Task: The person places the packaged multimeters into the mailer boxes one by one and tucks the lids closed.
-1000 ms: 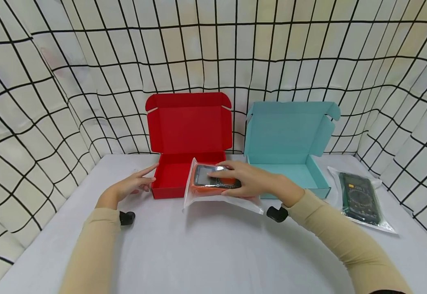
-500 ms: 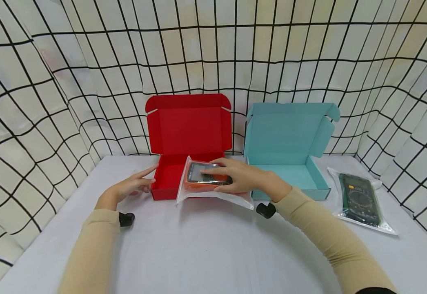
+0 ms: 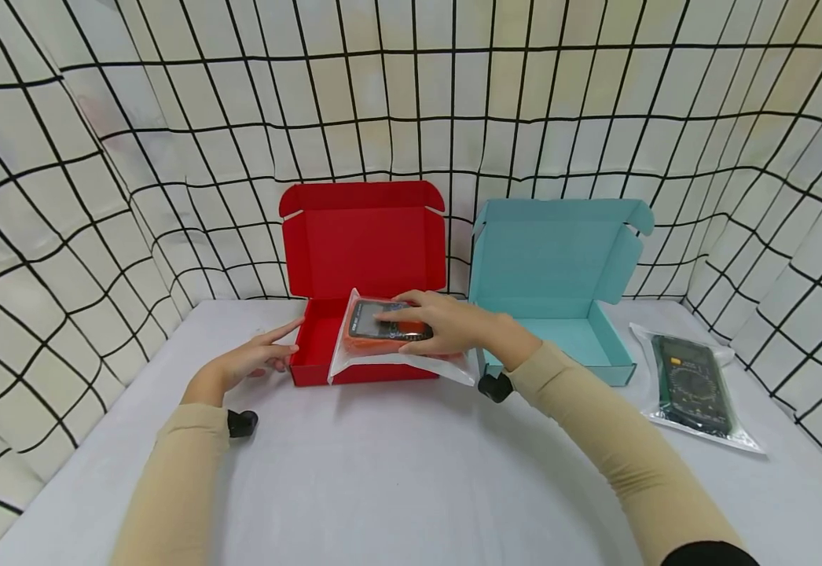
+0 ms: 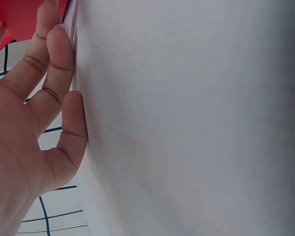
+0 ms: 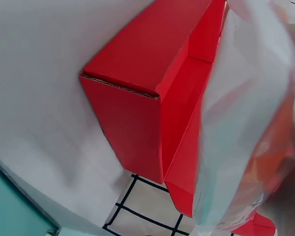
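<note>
An orange and black multimeter (image 3: 365, 320) in a clear plastic bag is held by my right hand (image 3: 446, 321) from above, over the open red box (image 3: 368, 376). In the right wrist view the bag (image 5: 236, 113) hangs above the rim of the red box (image 5: 123, 123), tilted; the fingers there are mostly hidden. My left hand (image 3: 258, 358) rests at the left side of the red box, index finger extended to its wall. In the left wrist view the fingers of the left hand (image 4: 29, 118) are loosely bent along the white tabletop, with the box (image 4: 22, 17) at the top corner.
A light blue box (image 3: 559, 338) stands with its lid raised, right of the red one. Farther right lies a dark multimeter (image 3: 694, 385) in a clear bag on the white table (image 3: 397, 487). White cloth walls with black grid lines (image 3: 453, 102) surround the table.
My right hand has carried the bagged orange multimeter left and slightly away from me, until it is over the red box. The left hand has stayed at the box's side.
</note>
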Tool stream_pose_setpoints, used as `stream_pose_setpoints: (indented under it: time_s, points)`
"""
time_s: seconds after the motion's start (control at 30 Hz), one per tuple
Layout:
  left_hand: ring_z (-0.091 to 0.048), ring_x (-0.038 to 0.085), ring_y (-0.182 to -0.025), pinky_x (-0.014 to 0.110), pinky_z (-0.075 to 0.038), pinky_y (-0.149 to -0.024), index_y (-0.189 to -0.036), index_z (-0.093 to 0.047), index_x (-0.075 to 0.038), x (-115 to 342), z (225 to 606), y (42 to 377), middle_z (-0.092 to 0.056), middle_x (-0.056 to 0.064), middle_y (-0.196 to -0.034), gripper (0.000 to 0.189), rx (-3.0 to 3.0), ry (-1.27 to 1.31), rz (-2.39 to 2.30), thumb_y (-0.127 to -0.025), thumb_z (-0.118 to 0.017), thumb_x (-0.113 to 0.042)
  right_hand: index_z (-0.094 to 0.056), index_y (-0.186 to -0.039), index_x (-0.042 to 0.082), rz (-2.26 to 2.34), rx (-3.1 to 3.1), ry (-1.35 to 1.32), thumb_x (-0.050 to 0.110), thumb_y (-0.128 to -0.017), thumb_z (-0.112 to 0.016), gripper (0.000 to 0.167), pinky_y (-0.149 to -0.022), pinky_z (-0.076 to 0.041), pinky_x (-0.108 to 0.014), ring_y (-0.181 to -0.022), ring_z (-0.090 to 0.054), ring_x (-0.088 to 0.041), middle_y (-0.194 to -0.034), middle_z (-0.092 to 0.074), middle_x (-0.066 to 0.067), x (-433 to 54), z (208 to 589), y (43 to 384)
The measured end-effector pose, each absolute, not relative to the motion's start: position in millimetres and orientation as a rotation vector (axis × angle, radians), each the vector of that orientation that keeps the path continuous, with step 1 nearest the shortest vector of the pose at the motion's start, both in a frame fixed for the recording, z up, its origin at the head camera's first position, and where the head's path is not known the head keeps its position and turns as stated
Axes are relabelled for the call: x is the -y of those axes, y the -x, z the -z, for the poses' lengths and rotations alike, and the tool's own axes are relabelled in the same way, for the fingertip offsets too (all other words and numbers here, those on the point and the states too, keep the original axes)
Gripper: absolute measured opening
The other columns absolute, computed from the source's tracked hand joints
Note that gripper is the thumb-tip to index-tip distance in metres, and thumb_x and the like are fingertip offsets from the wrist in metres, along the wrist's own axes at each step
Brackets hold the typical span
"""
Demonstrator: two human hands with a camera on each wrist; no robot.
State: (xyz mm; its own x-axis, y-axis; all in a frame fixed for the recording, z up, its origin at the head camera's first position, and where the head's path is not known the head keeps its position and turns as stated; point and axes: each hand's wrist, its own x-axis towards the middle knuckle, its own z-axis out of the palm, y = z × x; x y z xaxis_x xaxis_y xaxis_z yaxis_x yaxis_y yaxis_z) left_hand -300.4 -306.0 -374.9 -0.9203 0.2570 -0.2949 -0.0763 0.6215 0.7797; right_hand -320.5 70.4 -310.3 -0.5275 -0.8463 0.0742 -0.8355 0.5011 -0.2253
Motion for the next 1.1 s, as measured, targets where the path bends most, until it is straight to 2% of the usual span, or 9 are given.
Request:
stream_pose_setpoints:
  time_s: [0.6,1.1]
  points:
    - [-0.055,0.024,-0.103,0.069,-0.031,-0.107,-0.166,-0.007,-0.024,307,374,300,-0.056,0.008,-0.096,0.078,-2.455,-0.149,-1.231,-0.103,-0.051,-0.040,-0.043,-0.158,0.031,0.367,-2.647,1.459,0.039,-0.097,-0.070,0.068,-0.103,-0.050,-0.041,-0.138,-0.040,-0.025,-0.157,-0.039,-0.009,-54,318,337]
    - [-0.056,0.024,-0.104,0.068,-0.032,-0.107,-0.166,-0.007,-0.024,307,374,298,-0.057,0.009,-0.098,0.079,-2.456,-0.144,-1.234,-0.103,-0.052,-0.040,-0.041,-0.159,0.030,0.375,-2.632,1.417,0.038,-0.097,-0.070,0.069,-0.105,-0.049,-0.040,-0.140,-0.038,-0.025,-0.157,-0.038,-0.008,-33,327,349]
